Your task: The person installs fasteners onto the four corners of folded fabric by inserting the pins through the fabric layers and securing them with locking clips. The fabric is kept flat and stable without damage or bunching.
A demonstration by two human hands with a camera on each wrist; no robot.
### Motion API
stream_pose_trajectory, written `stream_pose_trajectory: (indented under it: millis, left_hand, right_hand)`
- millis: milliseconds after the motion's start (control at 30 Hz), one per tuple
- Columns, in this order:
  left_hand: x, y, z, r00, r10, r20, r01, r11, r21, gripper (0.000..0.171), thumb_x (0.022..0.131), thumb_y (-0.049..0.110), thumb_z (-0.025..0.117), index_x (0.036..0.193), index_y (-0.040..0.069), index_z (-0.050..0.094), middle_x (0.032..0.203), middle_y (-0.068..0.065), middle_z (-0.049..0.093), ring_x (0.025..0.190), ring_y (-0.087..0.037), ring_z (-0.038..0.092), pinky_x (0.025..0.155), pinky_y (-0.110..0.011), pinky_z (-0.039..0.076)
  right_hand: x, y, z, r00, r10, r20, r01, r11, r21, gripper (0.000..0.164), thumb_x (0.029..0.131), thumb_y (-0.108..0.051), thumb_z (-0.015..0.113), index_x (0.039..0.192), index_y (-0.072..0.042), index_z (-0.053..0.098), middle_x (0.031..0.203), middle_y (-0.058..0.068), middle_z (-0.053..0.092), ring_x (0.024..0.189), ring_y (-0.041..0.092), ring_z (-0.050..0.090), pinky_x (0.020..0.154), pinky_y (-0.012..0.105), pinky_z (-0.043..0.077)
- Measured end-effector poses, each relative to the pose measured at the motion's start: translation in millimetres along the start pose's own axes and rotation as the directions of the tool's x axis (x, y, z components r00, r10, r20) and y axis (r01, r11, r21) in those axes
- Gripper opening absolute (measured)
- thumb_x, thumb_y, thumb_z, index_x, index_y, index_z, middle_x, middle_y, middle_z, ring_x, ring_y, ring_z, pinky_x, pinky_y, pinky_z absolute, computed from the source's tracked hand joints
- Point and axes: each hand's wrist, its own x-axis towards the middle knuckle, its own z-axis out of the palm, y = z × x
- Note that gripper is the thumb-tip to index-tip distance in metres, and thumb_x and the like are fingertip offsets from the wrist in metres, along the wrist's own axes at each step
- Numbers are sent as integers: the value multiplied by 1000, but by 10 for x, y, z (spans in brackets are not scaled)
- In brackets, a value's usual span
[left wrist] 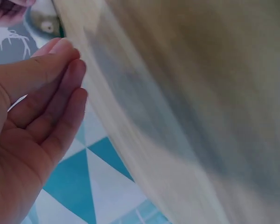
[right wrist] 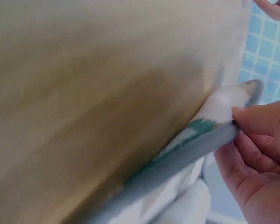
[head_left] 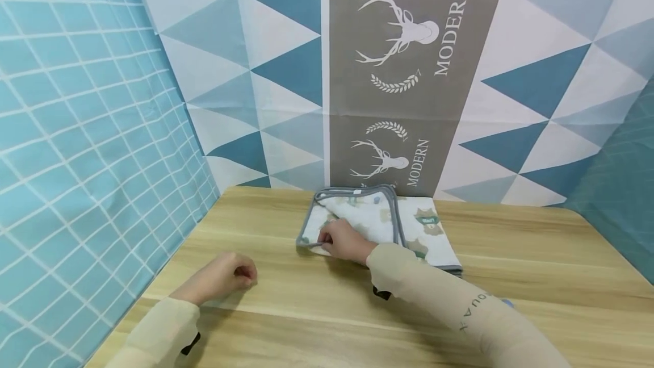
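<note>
A white towel [head_left: 357, 217] with a grey edge and bear prints lies folded at the back of the table, its right part [head_left: 431, 231] spread out flat. At its front edge my right hand [head_left: 347, 240] pinches the grey border between thumb and fingers. The right wrist view shows that grey edge [right wrist: 177, 163] lifted a little, with the right hand [right wrist: 256, 154] at its corner. My left hand [head_left: 227, 277] hovers over the table left of the towel, fingers loosely bent. In the left wrist view nothing lies between the left hand's fingers [left wrist: 74, 70].
The wood-grain table [head_left: 286, 311] runs back to a patterned cloth wall [head_left: 286, 72] with deer prints. A blue checked cloth [head_left: 76, 129] hangs along the left side, and a teal cloth [head_left: 618, 186] along the right. A small blue object [head_left: 507, 302] shows behind the right sleeve.
</note>
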Motion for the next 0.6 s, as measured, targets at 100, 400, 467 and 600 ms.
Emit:
stream_pose_trajectory:
  millis: [100, 400, 467, 600]
  left_hand:
    - [123, 60, 3, 999, 2, -38, -2, 1000, 5, 11, 84, -2, 71, 82, 8, 71, 79, 0, 71, 73, 4, 59, 64, -18, 54]
    - [657, 283, 7, 989, 86, -121, -101, 988, -119, 4, 90, 8, 68, 92, 7, 71, 87, -1, 73, 78, 0, 63, 74, -21, 55]
    - [778, 337, 23, 985, 92, -146, -114, 983, -145, 4, 91, 10, 67, 93, 9, 71, 88, -1, 73, 80, -2, 64, 77, -22, 56]
    - [994, 424, 68, 977, 86, -197, -119, 980, -162, 6, 92, 10, 67, 93, 13, 72, 90, -3, 74, 83, -7, 67, 79, -24, 56]
  right_hand:
    - [-8, 43, -108, 997, 65, -44, -61, 995, 72, 9, 89, -1, 65, 90, -4, 74, 83, 8, 74, 71, 14, 67, 64, 17, 52]
    - [12, 114, -439, 971, 194, -140, -167, 968, 185, 12, 91, -5, 64, 99, -3, 73, 89, 11, 73, 77, 16, 68, 69, 21, 55]
    - [8, 122, -465, 966, 202, -159, -168, 964, 204, 11, 91, -6, 65, 99, -3, 73, 89, 12, 74, 77, 18, 69, 69, 22, 55]
    - [-16, 136, -474, 951, 242, -193, -192, 951, 242, 12, 90, -7, 67, 99, -1, 73, 89, 13, 74, 78, 19, 69, 70, 21, 55]
